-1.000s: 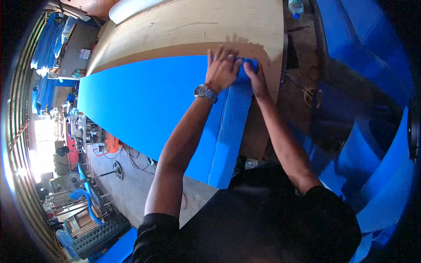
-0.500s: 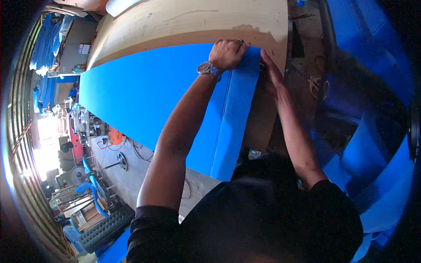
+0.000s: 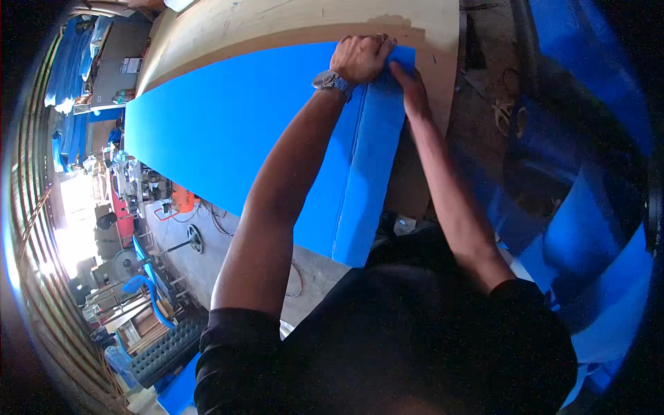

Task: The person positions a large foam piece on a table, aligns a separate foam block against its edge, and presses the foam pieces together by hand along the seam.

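Observation:
A large blue panel [image 3: 228,131] lies on the wooden table [image 3: 277,21], with a seam running along a blue strip [image 3: 370,159] at its right end. My left hand [image 3: 360,59], with a metal watch on the wrist, is at the panel's far edge beside the seam, its fingers curled over the edge and their tips hidden. At the far right corner, my right hand [image 3: 413,90] grips the strip's side, thumb on top and the other fingers mostly hidden beneath.
Blue sheets [image 3: 588,235] hang or lie on the right. A tufted dark cushion [image 3: 166,351], wood pieces and a wheeled stand [image 3: 194,238] are on the floor at left. An orange machine [image 3: 182,199] stands beyond the panel's near edge.
My left hand has gone from spread fingers to curled over the far edge. My right hand moved off the corner, then back onto it. The view has shifted, with the panel higher in it.

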`<action>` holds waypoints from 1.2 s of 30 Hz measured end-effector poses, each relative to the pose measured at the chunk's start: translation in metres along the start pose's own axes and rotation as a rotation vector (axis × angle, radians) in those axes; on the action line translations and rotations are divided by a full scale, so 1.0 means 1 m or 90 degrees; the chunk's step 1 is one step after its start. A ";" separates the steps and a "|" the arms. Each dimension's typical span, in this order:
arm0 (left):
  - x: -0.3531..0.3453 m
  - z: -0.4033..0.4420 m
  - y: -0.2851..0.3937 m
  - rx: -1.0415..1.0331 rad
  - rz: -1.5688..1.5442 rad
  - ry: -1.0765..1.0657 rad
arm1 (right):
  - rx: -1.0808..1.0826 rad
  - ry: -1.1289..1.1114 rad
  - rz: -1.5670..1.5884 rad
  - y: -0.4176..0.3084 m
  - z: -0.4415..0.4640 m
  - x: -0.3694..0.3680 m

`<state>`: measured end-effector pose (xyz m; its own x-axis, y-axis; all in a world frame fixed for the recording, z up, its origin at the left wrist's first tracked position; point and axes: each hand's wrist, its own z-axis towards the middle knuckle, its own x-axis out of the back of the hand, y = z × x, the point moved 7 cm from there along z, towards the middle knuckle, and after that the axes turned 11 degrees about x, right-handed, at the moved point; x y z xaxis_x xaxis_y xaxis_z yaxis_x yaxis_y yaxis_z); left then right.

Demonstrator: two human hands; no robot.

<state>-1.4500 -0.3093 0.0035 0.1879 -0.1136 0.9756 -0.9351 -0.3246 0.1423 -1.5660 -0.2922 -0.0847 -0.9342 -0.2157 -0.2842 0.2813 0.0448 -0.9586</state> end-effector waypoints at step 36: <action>-0.035 -0.350 -0.106 0.310 -0.082 0.213 | 0.505 -0.322 -0.617 -0.090 -0.063 -0.050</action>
<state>-1.4622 0.0577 0.0128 0.1114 0.2307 0.9666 -0.6516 -0.7175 0.2463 -1.5582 -0.2243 0.0152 -0.6930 -0.1795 0.6982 -0.2291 -0.8635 -0.4494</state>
